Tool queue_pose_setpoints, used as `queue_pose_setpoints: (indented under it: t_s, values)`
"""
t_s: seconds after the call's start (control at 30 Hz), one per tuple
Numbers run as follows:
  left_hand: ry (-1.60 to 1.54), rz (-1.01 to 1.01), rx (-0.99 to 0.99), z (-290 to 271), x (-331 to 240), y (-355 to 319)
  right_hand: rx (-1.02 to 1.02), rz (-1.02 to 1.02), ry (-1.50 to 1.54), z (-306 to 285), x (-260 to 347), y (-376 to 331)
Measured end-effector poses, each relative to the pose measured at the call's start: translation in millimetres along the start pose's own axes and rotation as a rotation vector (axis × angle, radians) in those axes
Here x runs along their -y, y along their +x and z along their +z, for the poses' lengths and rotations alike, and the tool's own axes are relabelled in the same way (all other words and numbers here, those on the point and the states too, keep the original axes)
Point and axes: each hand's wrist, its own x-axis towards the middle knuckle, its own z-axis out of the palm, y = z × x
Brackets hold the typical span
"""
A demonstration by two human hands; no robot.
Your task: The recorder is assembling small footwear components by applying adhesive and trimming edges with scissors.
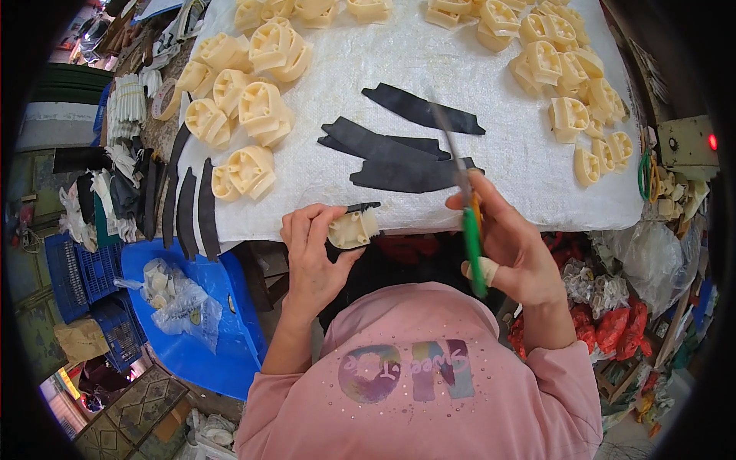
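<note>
My left hand (310, 257) grips a cream plastic part (354, 229), a hollow molded piece with a black strip (362, 207) lying against its far side. My right hand (517, 249) is closed on a tool with a green and orange handle (473, 245) and a long narrow metal blade, partly smeared by motion. A pale wrap (483, 271) covers one of its digits. Its blade passes over several black notched strips (406, 170) lying on the white woven sheet (330, 84), just beyond both hands.
Heaps of cream parts (264, 111) lie at the left and more cream parts (571, 69) at the right. Black strips (205, 207) hang over the left edge. A blue plastic tub (192, 349) stands below left; red bags (613, 330) lie at the right, under a box with a red light (712, 142).
</note>
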Motion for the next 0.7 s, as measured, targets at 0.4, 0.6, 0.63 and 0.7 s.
queue_pose_setpoints:
  t_s: [0.4, 0.6, 0.63, 0.7]
  values:
    - [-0.058, -0.018, -0.018, 2.8, 1.9, 1.5, -0.072, -0.330, 0.321, 28.6, -32.4, 46.0]
    - [-0.062, -0.030, -0.024, 3.6, -0.1, 3.0, -0.097, -0.308, 0.446, 52.7, -62.6, 70.9]
    - [-0.069, -0.038, -0.025, 4.1, 0.6, 2.5, -0.080, -0.321, 0.462, 50.4, -64.6, 71.9]
    - [-0.062, -0.050, -0.016, 2.9, 2.2, 1.9, -0.082, -0.326, 0.491, 45.7, -59.1, 72.3]
